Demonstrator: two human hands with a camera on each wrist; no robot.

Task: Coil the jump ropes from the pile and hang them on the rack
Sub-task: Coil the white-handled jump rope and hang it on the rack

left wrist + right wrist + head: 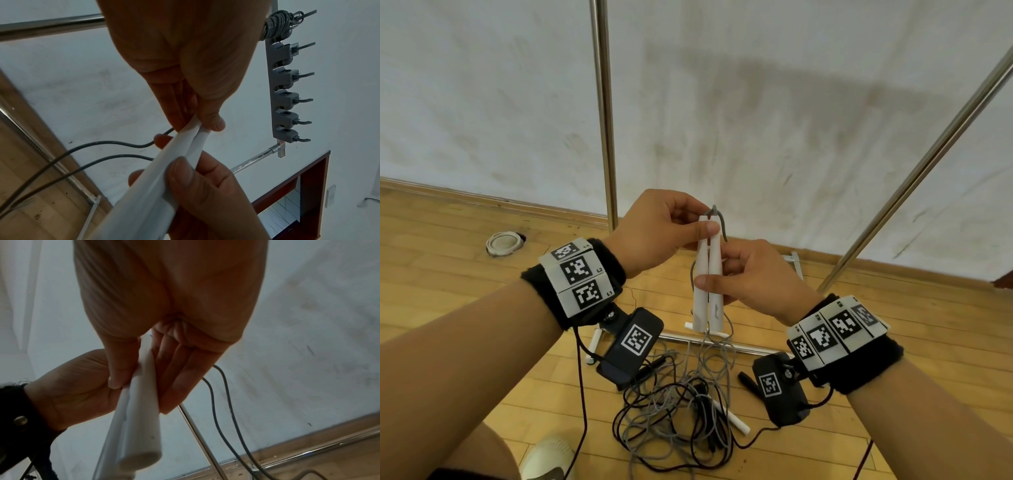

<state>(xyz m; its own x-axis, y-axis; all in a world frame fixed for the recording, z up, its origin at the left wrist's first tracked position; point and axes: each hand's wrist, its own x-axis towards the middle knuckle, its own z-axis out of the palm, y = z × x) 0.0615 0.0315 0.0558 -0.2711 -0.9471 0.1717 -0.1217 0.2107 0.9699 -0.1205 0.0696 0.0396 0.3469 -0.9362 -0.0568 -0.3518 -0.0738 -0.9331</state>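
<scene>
Two white handles (708, 274) pinched by left hand (654, 233) and right hand (753, 277); wristband tags read L1, L2.

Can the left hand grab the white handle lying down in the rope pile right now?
Probably not yet: the left hand is pinching the two white handles together with the right hand, and the loose white handle lies on the floor below.

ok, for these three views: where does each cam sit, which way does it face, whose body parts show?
Head: worn on the head, looks forward and down at the left hand and right hand gripping two white handles above the rope pile; both forearms show.
Left wrist: looks along the left palm, up toward the hook strip; right thumb shows.
Right wrist: looks along the right palm toward wall and floor; left hand shows.
Shared: the handles appear in all three.
</scene>
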